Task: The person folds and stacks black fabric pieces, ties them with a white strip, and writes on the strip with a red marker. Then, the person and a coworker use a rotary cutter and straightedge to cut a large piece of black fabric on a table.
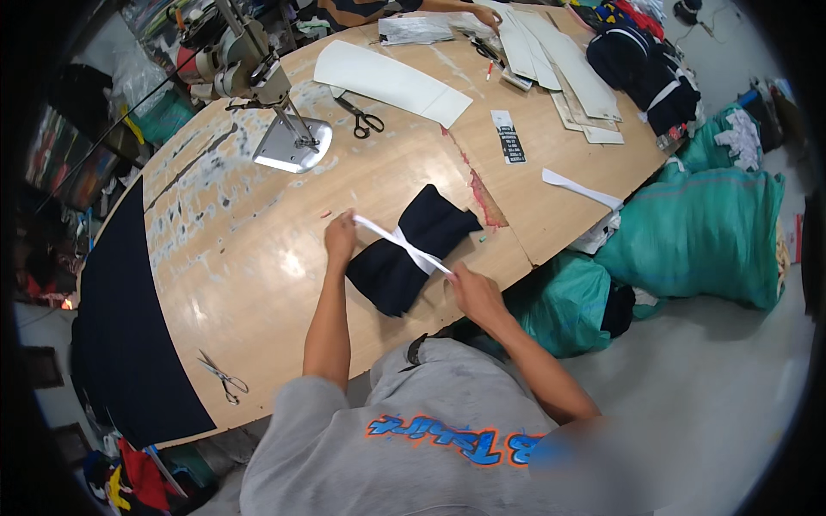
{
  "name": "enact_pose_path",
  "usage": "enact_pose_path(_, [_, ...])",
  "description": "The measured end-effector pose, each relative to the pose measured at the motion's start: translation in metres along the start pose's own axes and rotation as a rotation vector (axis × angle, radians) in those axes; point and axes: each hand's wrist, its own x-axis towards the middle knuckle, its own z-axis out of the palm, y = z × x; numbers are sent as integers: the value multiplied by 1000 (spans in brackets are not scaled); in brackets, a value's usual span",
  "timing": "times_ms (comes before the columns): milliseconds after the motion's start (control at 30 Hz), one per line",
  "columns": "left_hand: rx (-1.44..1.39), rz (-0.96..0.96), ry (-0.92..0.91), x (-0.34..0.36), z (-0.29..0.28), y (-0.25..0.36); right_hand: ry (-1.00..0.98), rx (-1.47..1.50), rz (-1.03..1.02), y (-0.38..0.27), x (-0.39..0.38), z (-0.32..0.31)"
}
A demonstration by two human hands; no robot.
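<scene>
A: Where does the work lie?
B: The folded bundle of dark navy cloth (437, 219) lies on the pale wooden table (258, 301), close to the near edge and roughly midway along it, with the person standing over it.

A: And the hands?
B: They are apart, one on either side of the bundle's waist. The person's left hand (340, 239) pinches one end of the narrow white cloth strip (413, 250); the right hand (477, 297), closer to the near edge, grips the other end. The strip runs taut between them on a slant.

A: How far along is it?
B: Past the middle, by the look of it. The bundle appears folded and gathered in, with its waist drawn narrow and white cloth across it. Whether the strip passes fully underneath cannot be seen.

A: What seems left?
B: Fastening, probably: both ends are in the fingers, and no finished knot shows.

A: Is anything else close by?
B: A pair of silver metal scissors (225, 378) lies by the near edge, toward the left end, untouched. A loose white strip of material (582, 188) lies by the near edge, toward the right end, well apart from both hands.
</scene>
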Motion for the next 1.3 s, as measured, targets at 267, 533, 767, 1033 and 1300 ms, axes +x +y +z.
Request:
enact_pose_path(267, [-984,-373,-271,-6,29,72,265,467,-177,-12,11,-4])
enact_pose_path(533, [-1249,-536,-252,72,42,41,179,977,-20,-79,51,3])
enact_pose_path(767, [-132,-475,361,187,42,130,227,840,-58,-153,20,-75])
enact_pose_path(1033, [-791,-81,-18,121,-32,121,255,685,-228,-81,63,-144])
enact_pose_path(1300, [-1101,-67,255,-139,-33,172,-313,572,118,-134,165,-203])
